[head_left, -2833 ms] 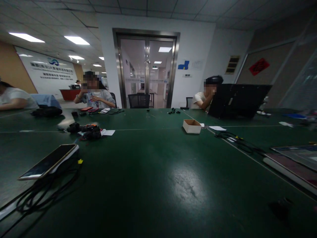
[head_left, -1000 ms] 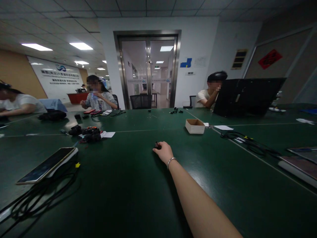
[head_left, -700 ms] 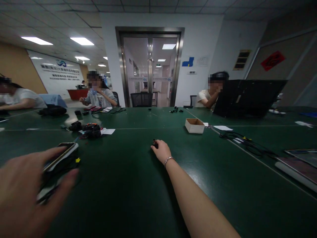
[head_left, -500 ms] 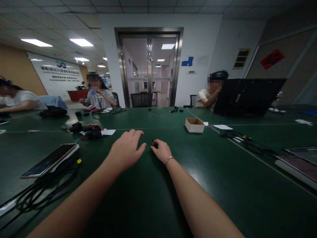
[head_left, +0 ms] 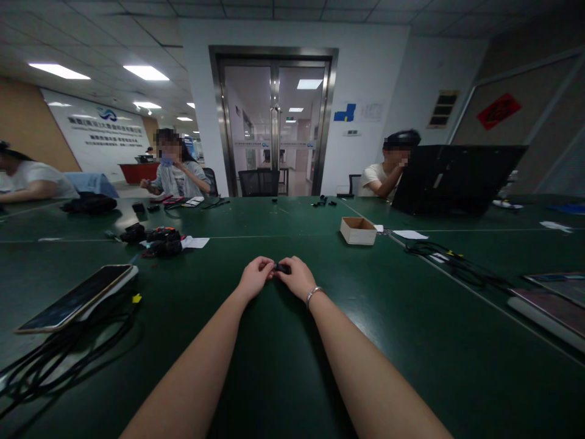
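Note:
Both my arms stretch forward over the green table. My left hand and my right hand meet at the table's middle, fingers curled and pinched on a small black part that lies between them on the surface. A thin bracelet sits on my right wrist. The part is mostly hidden by my fingertips.
A phone on a white base with black cables lies at the left. A small cardboard box and a black cable bundle lie to the right. A pile of black parts sits far left. Other people sit at the far side, one behind an open laptop.
My left hand came in from the left, closed its fingers and joined my right hand on the small black part. My right hand stayed where it was.

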{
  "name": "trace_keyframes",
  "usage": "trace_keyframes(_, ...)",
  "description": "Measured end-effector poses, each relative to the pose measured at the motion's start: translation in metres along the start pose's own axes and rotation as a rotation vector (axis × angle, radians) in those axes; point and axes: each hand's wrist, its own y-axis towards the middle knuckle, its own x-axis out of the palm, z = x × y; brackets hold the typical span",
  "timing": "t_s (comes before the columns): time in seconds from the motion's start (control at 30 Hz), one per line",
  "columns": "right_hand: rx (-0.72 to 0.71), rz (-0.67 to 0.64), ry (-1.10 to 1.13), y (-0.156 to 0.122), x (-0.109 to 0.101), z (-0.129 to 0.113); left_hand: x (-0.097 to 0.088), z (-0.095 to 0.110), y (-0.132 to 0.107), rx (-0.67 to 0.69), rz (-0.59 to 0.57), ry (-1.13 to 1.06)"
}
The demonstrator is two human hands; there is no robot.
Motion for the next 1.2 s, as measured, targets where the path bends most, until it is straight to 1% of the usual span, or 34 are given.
trace_keyframes(0.1, 0.013, 0.016, 0.119, 0.001, 0.0, 0.004, 0.001, 0.001, -0.001, 0.032, 0.005, -0.019)
trace_keyframes(0.23, 0.117, -0.058, 0.535, 0.003, 0.003, 0.01, 0.004, -0.002, -0.001, 0.103, -0.034, 0.043)
trace_keyframes(0.33, 0.134, -0.041, 0.817, 0.004, 0.002, 0.012, 0.004, -0.005, 0.0, 0.097, -0.013, 0.052)
trace_keyframes(0.47, 0.198, -0.032, 1.017, 0.005, -0.002, 0.013, 0.004, -0.002, 0.0, 0.061, 0.002, 0.046)
trace_keyframes(0.57, 0.252, -0.054, 1.076, 0.004, -0.005, 0.014, 0.005, 0.004, -0.002, 0.04, 0.006, 0.028)
trace_keyframes(0.67, 0.278, -0.062, 1.104, 0.004, -0.007, 0.013, 0.006, 0.008, -0.004, 0.024, 0.031, -0.01)
trace_keyframes(0.87, 0.283, -0.082, 1.141, 0.004, -0.009, 0.012, 0.006, 0.007, -0.002, 0.03, 0.053, -0.017)
trace_keyframes(1.07, 0.287, -0.102, 1.139, 0.004, -0.01, 0.013, 0.005, 0.011, -0.005, 0.021, 0.049, 0.041)
trace_keyframes(1.2, 0.289, -0.107, 1.162, 0.005, -0.008, 0.014, 0.006, 0.011, -0.005, 0.022, 0.07, 0.05)
